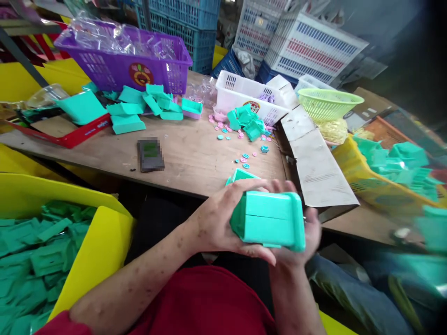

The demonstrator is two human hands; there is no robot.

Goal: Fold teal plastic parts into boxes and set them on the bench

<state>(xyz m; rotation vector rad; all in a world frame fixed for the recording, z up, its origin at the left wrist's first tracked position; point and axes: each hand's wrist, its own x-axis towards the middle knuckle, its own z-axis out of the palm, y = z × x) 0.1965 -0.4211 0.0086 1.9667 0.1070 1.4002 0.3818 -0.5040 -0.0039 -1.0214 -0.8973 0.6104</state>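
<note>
Left hand and right hand are together, clasped around the turquoise plastic box. The box is located near the front edge of the wooden worktable, facing the red shirt.

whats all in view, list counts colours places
boxy plastic piece: one, teal, between the hands
loose plastic pieces: many, teal, table and containers
oblong slatted basket: one, purple, back left
plastic items: many, transparent, inside it
shallow tray: one, red, table left
blurred rectangular object: one, dark, table left
low basket: one, white, table back
tiny plastic parts: many, pink/teal/blue, before it
cardboard flaps: several, off-white, table right
round basket: one, lime, back right
open-topped basket: one, yellow, right
open bin: one, yellow, lower left
stacked crates: several, blue/white, background
left hand: one, bare, gripping boxy piece
right hand: one, bare, against it
</note>
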